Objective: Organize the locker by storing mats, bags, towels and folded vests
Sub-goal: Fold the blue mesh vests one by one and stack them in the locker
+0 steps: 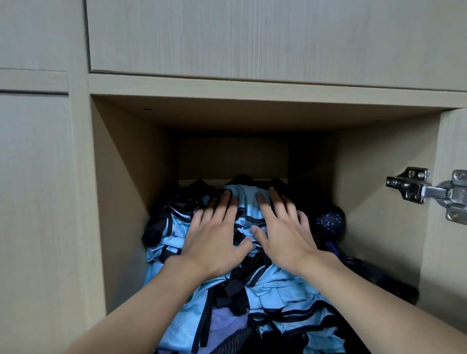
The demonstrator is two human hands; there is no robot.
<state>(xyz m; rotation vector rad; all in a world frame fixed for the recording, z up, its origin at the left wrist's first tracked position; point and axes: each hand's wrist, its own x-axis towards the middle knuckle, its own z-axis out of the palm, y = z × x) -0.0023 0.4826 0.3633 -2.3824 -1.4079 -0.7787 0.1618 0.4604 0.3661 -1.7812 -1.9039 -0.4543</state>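
Pale wood makes up the locker (119,188), and one box of it stands open in the middle. Both arms reach into that box.

The left hand (216,237) lies flat with its fingers straight and spread a little. It holds nothing. It presses down on top of a heap of blue vests (275,288) with black edges. The right hand (283,232) is just beside it, flat and spread the same way, pressing on the same heap. The two thumbs are close together but do not touch.

The vests are piled up and crumpled. They fill the left and middle of the box, from the front edge to near the back. A purple cloth (226,321) pokes out from under them, low at the front.

To the right of the heap, near the right wall, sits a dark thing (330,221) with small purple dots. I cannot tell what it is. More dark stuff lies below it, too dim to make out.

Farther right, a shiny metal hinge (424,189) joins the open door (453,253) to the locker. Above the open box is a shut door (260,33).
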